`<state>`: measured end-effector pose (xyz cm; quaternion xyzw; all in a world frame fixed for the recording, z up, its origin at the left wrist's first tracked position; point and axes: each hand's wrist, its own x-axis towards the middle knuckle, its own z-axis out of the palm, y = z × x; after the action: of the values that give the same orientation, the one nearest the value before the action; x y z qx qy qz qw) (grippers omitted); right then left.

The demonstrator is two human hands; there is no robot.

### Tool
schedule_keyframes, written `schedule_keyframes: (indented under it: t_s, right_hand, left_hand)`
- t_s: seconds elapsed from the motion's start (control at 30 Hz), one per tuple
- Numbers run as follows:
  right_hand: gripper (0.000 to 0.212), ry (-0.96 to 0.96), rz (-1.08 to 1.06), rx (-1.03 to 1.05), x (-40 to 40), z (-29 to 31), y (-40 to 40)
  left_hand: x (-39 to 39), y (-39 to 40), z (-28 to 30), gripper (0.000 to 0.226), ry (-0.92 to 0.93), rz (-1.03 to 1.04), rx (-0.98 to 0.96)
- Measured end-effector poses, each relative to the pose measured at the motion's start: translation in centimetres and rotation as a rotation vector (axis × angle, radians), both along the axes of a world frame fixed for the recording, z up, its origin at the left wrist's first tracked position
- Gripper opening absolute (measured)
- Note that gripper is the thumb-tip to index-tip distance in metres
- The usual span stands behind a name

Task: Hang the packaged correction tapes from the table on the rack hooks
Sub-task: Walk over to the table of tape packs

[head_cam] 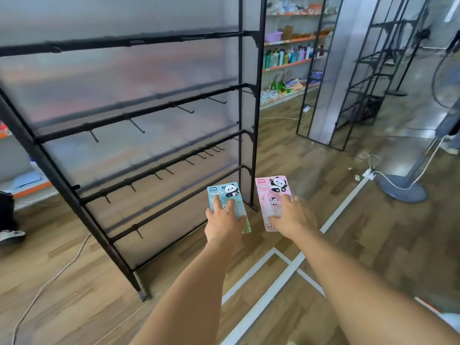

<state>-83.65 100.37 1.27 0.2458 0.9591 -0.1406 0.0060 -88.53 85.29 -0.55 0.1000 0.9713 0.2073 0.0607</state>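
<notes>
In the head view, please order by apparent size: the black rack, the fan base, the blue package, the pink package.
Largest to smallest, as they look:
1. black rack
2. fan base
3. blue package and pink package: they look alike, so I do not rank them.
The fan base stands farther away, so its true size is unsure.

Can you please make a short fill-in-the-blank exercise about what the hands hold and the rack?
1. The left hand holds a ____ package.
2. The right hand holds a ____ package.
3. Each package shows a cartoon ____.
4. The hooks on the black rack carry ____ packages.

Missing words: blue; pink; panda; no
</notes>
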Motion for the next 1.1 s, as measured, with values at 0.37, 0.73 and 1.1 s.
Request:
schedule_keyframes:
  t_s: [0.37, 0.73, 1.1]
  right_hand:
    - [0.055, 0.008, 0.11, -0.01, -13.4, 1.4, 14.2]
    - [0.062, 0.058, 0.167, -0.036, -26.0, 2.7, 20.8]
    - [0.058, 0.108, 0.195, 0.025, -38.3, 5.4, 24.1]
  left_hand:
    - [-11.6, 13.9, 1.5, 0.046, 0.038, 0.103, 0.046]
    - [-23.3, 20.2, 2.8, 0.046, 0.063, 0.163, 0.051]
    - [-35.6, 23.7, 5.2, 0.046, 0.132, 0.184, 0.069]
